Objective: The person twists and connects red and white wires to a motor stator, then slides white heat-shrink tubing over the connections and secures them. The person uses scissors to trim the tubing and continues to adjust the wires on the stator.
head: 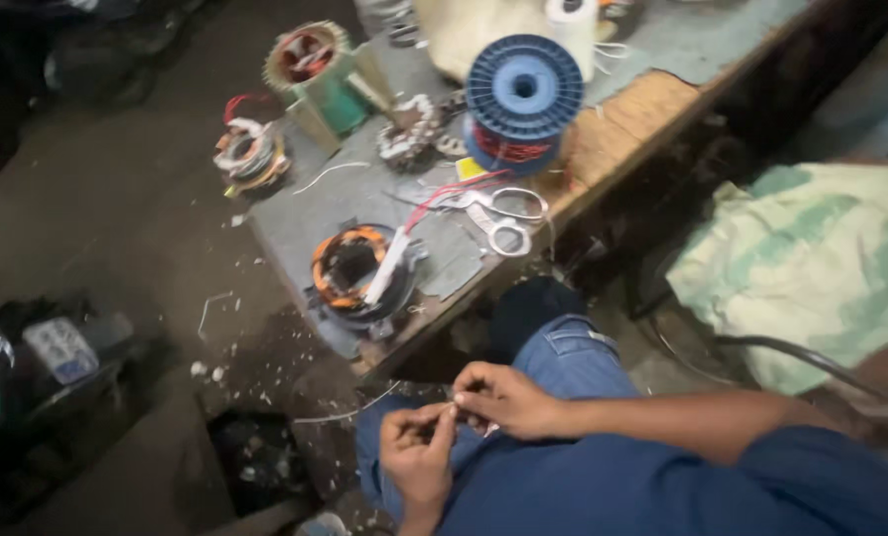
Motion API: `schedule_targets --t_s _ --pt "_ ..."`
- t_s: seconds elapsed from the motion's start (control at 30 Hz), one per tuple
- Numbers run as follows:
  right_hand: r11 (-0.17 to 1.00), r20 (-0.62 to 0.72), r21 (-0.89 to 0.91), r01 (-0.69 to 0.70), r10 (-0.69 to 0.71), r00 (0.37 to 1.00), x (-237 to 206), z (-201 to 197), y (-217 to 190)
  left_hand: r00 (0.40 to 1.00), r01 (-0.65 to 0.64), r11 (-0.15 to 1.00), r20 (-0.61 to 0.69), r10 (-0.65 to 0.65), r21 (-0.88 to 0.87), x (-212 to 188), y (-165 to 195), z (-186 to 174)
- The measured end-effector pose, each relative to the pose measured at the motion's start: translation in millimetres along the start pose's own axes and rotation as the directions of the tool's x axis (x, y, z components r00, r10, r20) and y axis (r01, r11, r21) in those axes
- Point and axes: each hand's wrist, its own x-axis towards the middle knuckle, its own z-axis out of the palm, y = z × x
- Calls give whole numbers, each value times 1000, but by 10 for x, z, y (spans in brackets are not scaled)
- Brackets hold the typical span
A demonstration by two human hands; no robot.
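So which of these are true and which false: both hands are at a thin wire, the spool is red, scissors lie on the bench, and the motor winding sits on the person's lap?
1. Both hands, left hand and right hand, pinch a thin wire. True.
2. The spool is red. False: it is blue, with reddish wire wound on it.
3. Scissors lie on the bench. True.
4. The motor winding sits on the lap. False: it rests on the bench.

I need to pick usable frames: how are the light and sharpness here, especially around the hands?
Head view: light falls on the workbench, while the floor at left is deep in shadow; the whole frame is soft, and the left hand and right hand are blurred, so the thin wire they pinch barely shows.
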Motion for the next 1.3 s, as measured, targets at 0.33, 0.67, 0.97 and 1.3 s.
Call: schedule_targets --t_s 0.33,0.67,0.97,1.3 --pt "890 108 396 -227 200 974 -63 60 -264 999 36 999 -3 -36 -15 -3 -34 -50" --pt "879 40 418 -229 234 971 11 25 -125 999 -31 996 40 28 82 -36 -224 -80" --pt "881 22 405 -246 260 965 45 11 -118 971 -235 920 34 237 314 3 -92 4" --pt "869 73 416 -268 261 962 44 8 -173 832 -510 675 107 544 534 204 267 183"
